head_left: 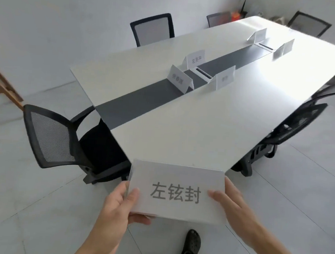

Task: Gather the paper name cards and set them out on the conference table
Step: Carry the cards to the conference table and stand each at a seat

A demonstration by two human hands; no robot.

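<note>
I hold a white paper name card (178, 180) with three grey characters in front of me, just off the near corner of the white conference table (182, 132). My left hand (121, 202) grips its left edge, thumb on the face and fingers underneath. My right hand (235, 201) holds the right edge, thumb on the face. Three folded name cards stand near the table's dark centre strip (144, 98): one card (179, 81), a second card (194, 59) behind it, a third card (224, 77) to the right. Two more cards (258, 36) (285, 48) stand far down the table.
Black mesh chairs surround the table: one chair (60, 139) at the near left, one chair (296, 126) at the near right, another chair (153, 28) on the far side, two more at the far end. A wooden frame (0, 84) stands at left. My shoe (192, 244) is on the tiled floor.
</note>
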